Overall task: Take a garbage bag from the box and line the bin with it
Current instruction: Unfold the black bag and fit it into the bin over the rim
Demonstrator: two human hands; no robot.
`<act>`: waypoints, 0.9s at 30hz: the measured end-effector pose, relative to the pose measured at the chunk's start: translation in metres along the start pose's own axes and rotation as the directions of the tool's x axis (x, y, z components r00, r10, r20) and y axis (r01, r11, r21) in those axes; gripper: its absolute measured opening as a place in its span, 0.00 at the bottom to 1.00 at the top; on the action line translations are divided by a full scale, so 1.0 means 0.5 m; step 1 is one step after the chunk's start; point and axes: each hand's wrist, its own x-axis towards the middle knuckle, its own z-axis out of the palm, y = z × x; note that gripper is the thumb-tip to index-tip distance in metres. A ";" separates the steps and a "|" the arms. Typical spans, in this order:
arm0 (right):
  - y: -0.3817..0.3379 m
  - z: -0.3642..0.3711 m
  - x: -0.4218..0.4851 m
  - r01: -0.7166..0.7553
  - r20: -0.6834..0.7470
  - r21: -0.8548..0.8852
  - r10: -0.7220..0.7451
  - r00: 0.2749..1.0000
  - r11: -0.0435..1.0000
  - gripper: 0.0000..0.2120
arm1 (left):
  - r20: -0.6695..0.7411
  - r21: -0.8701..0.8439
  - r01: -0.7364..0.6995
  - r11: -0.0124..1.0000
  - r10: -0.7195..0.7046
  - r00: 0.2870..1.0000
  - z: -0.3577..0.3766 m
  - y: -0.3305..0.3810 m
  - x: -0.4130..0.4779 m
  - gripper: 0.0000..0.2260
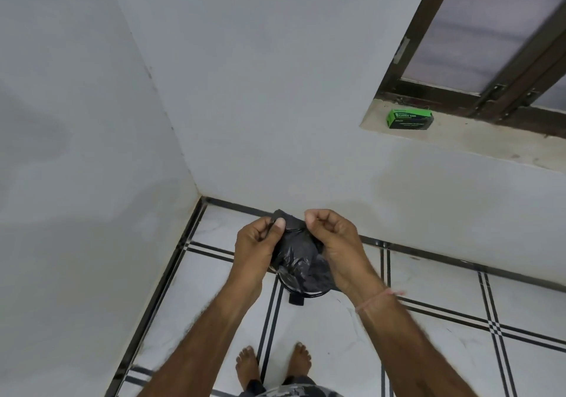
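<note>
Above the bin [306, 289], both hands [254, 246] [333, 243] pinch the folded bag [298, 252]; box [409, 119] at two o'clock. Next, likely unfolding and finding its mouth.

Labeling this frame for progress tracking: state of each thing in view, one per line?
garbage bag: out of the box, still bunched, pinched at its top edge by both hands
left hand: shut on the bag
right hand: shut on the bag
bin: on the floor under the bag, mostly hidden; lining cannot be told
box: lying on the window ledge
</note>
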 end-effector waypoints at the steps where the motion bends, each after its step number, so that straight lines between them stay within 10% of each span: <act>1: -0.004 -0.002 -0.003 -0.049 0.022 0.076 0.048 0.999 0.996 0.16 | -0.021 -0.013 -0.002 1.000 0.002 1.000 0.002 0.002 -0.001 0.07; 16: -0.018 -0.027 0.000 -0.095 -0.119 0.102 0.106 0.987 0.990 0.08 | 0.023 -0.156 0.108 0.982 -0.106 0.994 0.023 0.010 -0.022 0.11; 20: -0.020 -0.012 -0.033 0.238 -0.290 -0.460 -0.399 0.870 0.855 0.08 | -0.081 -0.197 0.085 0.977 -0.102 0.991 0.040 0.016 -0.024 0.18; 24: -0.039 0.015 -0.066 0.117 0.069 -0.147 -0.108 0.992 0.982 0.13 | -0.039 -0.320 0.106 0.941 -0.125 0.991 0.057 0.024 -0.029 0.18; 27: -0.037 0.030 -0.071 0.003 0.070 0.072 -0.008 0.998 0.997 0.10 | 0.037 -0.385 0.150 0.911 -0.147 0.988 0.070 0.026 -0.033 0.21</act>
